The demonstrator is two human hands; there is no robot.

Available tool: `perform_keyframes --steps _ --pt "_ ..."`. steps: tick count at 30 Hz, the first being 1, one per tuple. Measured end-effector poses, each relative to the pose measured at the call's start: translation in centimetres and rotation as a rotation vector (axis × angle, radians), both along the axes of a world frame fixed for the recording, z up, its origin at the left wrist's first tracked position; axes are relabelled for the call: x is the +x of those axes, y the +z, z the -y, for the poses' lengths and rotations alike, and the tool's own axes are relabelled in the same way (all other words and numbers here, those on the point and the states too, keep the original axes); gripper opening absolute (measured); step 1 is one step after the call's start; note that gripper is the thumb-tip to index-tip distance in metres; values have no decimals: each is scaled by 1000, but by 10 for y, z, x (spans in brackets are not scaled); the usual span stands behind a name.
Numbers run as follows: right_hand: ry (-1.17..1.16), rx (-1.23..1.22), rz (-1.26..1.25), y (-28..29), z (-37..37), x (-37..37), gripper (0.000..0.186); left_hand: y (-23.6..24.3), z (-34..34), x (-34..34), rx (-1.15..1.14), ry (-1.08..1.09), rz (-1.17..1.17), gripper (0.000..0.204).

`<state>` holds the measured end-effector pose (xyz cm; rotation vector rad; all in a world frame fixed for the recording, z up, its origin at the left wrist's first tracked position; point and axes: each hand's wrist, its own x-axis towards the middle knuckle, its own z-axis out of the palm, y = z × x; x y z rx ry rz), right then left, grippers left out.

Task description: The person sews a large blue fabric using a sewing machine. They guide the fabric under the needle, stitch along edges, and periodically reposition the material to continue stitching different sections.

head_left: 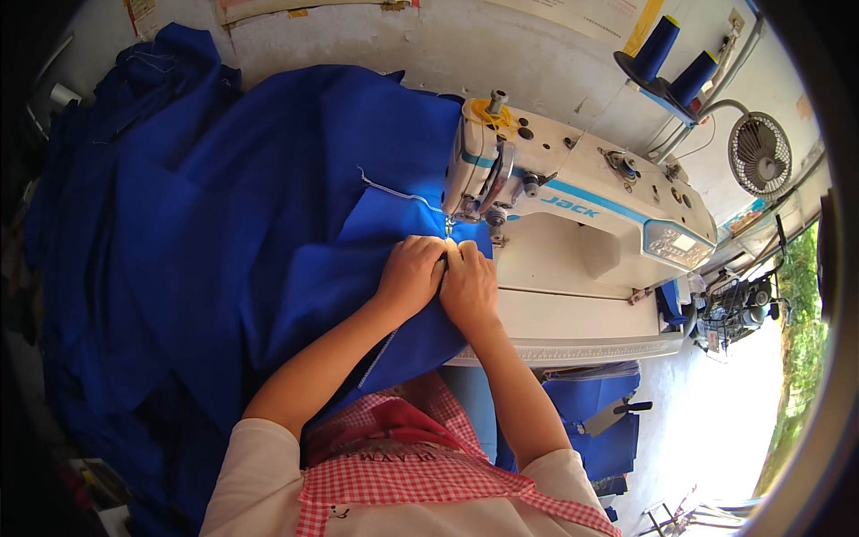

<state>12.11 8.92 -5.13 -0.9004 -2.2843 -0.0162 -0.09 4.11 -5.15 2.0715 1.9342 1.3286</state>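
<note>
A large spread of blue fabric (295,179) lies over the left side and under the needle of a white sewing machine (573,192). Just in front of the lit needle and presser foot (450,225), my left hand (412,273) and my right hand (470,285) rest side by side with thumbs together. Both have bent fingers closed on the fabric edge. A white overlock-stitched edge (398,191) runs along the fabric to the needle, and another stitched edge shows below my left forearm. The fingertips are partly hidden.
Two blue thread cones (658,46) stand on a holder at the upper right, beside a small fan (760,155). Blue pieces (573,407) hang below the machine bed's front edge, with scissors-like dark handles (633,407) near them. A bright doorway is at right.
</note>
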Motion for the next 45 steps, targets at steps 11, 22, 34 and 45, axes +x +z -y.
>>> perform_keyframes --steps 11,22,34,45 --pt "6 6 -61 -2 -12 0 23 5 0 9 24 91 -293 23" --pt "464 -293 19 33 28 77 47 0 -4 11 35 139 -258 24" --pt "309 -181 -148 17 36 69 36 3 1 10 -49 132 -222 26" --pt "312 -166 -120 16 35 65 33 4 -6 -2 -51 64 -213 29"
